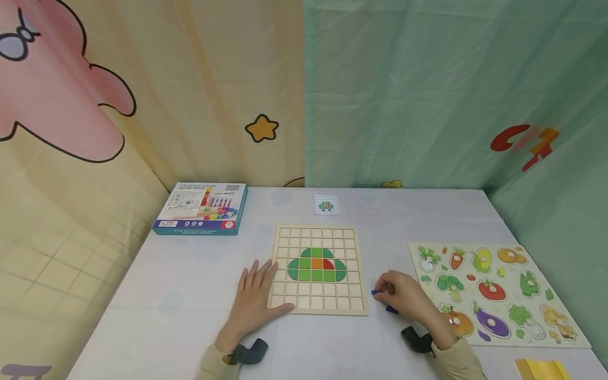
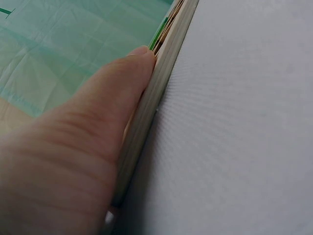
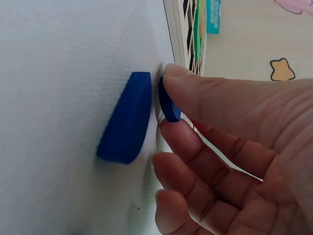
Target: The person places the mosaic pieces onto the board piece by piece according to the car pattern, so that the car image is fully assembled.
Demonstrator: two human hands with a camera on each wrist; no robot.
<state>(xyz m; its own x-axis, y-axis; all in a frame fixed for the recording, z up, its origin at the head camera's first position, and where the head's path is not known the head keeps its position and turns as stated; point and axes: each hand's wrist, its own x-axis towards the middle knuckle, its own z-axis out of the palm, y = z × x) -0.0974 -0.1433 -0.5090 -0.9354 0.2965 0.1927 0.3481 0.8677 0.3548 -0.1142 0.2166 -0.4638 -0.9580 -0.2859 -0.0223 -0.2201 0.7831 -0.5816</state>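
A wooden grid board lies on the table, with green, orange and red pieces set in its middle cells. My left hand rests at the board's left edge, fingers straight and spread, its thumb over the near corner. To the right of the board, my right hand pinches a small blue piece with a curved edge between thumb and forefinger. The held piece is low, close to the tabletop. A second blue piece lies on the table beside that hand.
A small picture card lies behind the board. A flat box sits at the back left. On the right is a vegetable puzzle board, partly under the right forearm. A yellow object stands at the near right.
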